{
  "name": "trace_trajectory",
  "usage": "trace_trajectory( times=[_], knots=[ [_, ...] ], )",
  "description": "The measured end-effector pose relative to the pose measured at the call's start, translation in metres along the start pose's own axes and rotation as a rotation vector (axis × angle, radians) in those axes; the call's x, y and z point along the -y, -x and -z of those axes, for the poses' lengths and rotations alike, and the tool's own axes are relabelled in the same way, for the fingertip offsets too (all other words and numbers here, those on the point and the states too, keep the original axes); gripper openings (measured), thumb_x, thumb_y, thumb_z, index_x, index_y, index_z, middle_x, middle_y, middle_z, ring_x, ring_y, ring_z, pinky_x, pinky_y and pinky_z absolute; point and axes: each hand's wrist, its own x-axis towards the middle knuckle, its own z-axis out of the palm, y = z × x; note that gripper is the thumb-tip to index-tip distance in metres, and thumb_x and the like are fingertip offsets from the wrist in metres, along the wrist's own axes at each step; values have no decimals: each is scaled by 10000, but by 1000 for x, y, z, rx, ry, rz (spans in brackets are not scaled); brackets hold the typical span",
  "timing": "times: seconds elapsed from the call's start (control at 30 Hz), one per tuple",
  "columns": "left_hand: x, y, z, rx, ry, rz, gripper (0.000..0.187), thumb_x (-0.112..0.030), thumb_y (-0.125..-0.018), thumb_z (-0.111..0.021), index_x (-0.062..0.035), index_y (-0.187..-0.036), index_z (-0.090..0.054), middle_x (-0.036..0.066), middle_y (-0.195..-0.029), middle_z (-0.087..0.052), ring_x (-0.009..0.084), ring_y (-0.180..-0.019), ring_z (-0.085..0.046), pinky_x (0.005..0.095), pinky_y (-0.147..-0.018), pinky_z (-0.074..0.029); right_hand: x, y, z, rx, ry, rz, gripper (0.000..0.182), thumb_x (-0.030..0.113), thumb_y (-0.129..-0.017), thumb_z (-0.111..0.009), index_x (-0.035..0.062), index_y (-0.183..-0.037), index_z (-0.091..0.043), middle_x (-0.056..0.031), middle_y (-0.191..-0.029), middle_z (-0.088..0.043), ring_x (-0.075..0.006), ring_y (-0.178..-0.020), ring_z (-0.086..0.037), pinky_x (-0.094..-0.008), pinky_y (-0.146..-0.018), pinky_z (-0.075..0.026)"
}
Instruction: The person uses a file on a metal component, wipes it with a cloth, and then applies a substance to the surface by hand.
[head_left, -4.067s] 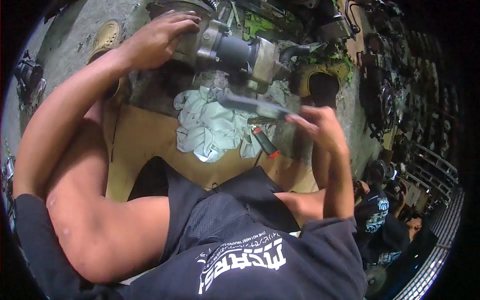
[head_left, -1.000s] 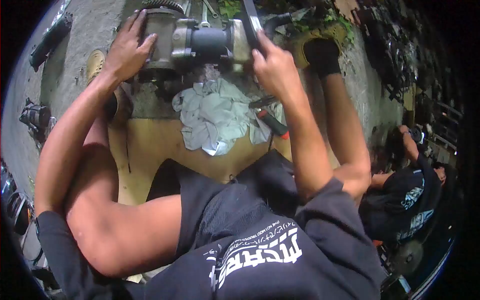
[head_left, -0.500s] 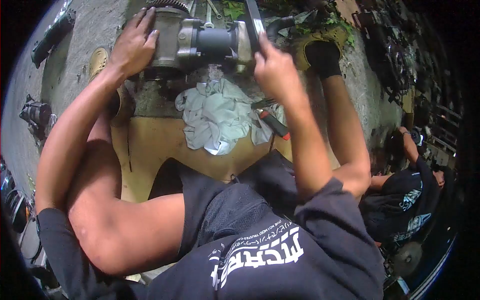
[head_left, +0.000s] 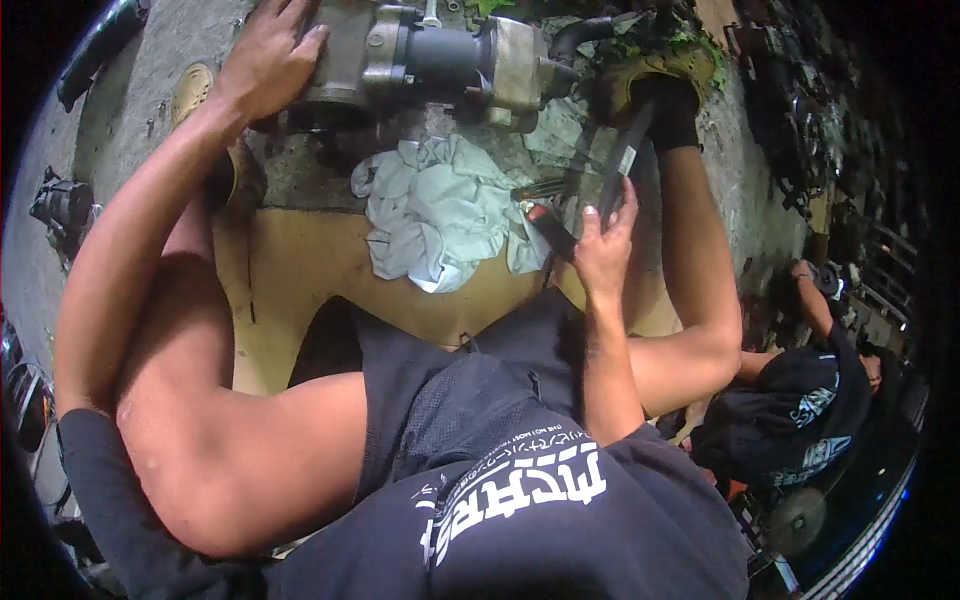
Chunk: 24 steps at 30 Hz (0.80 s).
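My left hand (head_left: 268, 62) lies on the left end of a heavy metal machine part (head_left: 450, 60) on the ground, fingers stretched out and partly cut off by the top edge. A dark cylindrical middle joins the part's two bulkier ends. In my right hand (head_left: 606, 248) is a flat dark metal bar (head_left: 622, 160) with a small pale label, pointing up toward my right foot. Close beside that hand is a tool with a red-and-black handle (head_left: 552, 232). Crumpled pale cloth (head_left: 440, 205) lies between my legs, below the machine part.
Cardboard (head_left: 300, 255) covers the ground under me. A small dark machine part (head_left: 62, 210) sits at the far left. A wrench (head_left: 431, 14) shows behind the machine part. Another person (head_left: 790, 410) is at the lower right, near piled metal parts.
My right hand has drawn the bar away from the machine part, back toward me and to the right. My left hand stays on the part. The view has shifted slightly.
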Motion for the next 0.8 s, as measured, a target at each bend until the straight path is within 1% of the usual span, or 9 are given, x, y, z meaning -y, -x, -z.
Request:
trace_trajectory(
  times=[0.23,0.27,0.3,0.37,0.43,0.5,0.67,0.7,0.8],
  knots=[
    [4,-1,0,13,-50,-46,675,-223,-940,-547,30,-1526,-328,308,-1541,-350,445,-1435,-346,436,-1222,-282,29,7,0,116,-22,-80,668,114,-972,-579,99,-1562,-267,-211,-1171,-667,-291,-1005,-689,-397,-904,-522],
    [4,-2,0,12,-50,-49,675,-223,-940,-547,30,-1526,-328,308,-1541,-350,445,-1435,-346,436,-1222,-282,16,14,-5,69,-71,75,664,115,-978,-571,76,-1563,-259,-181,-1088,-684,-269,-929,-692,-375,-863,-531],
    [3,-3,0,14,-51,-53,674,-223,-939,-548,32,-1524,-332,308,-1541,-351,445,-1434,-347,438,-1220,-286,19,25,-3,151,-223,-137,665,121,-999,-557,70,-1571,-220,-170,-1045,-690,-199,-720,-664,-324,-719,-548],
    [4,-1,2,16,-57,-48,673,-224,-938,-549,33,-1522,-335,309,-1540,-352,444,-1434,-347,440,-1217,-290,40,49,2,296,-370,-328,634,127,-1030,-527,84,-1565,-190,-189,-1078,-686,-122,-573,-588,-265,-583,-519],
    [1,-1,1,16,-55,5,672,-228,-938,-557,27,-1522,-345,301,-1543,-354,442,-1432,-353,438,-1213,-296,31,68,-16,355,-624,-306,583,157,-1060,-484,87,-1551,-178,-211,-1102,-688,-97,-500,-536,-252,-501,-486],
    [4,-3,-1,22,-40,-1,670,-233,-941,-557,21,-1524,-346,296,-1546,-352,441,-1433,-353,436,-1213,-296,33,69,-31,402,-696,-286,492,206,-1077,-443,49,-1500,-247,-188,-1083,-709,-128,-529,-577,-276,-532,-505],
    [1,-1,4,43,-60,16,668,-246,-952,-554,4,-1533,-343,283,-1558,-345,439,-1437,-349,432,-1213,-294,1,29,-53,271,-271,-203,403,306,-1062,-496,-19,-1301,-498,-120,-997,-743,-147,-672,-658,-313,-646,-530],
    [-1,0,5,40,-60,11,661,-245,-955,-547,18,-1527,-344,293,-1550,-350,442,-1438,-346,433,-1212,-295,-8,20,-52,153,2,111,395,340,-1046,-533,-16,-1216,-567,-138,-922,-738,-187,-735,-665,-344,-692,-528],
    [1,3,3,13,-64,-55,643,-229,-959,-526,73,-1500,-353,334,-1518,-369,455,-1429,-354,440,-1209,-305,17,0,-14,585,336,-76,377,301,-952,-646,17,-1194,-597,-211,-944,-675,-368,-863,-661,-425,-816,-530]
  ],
)
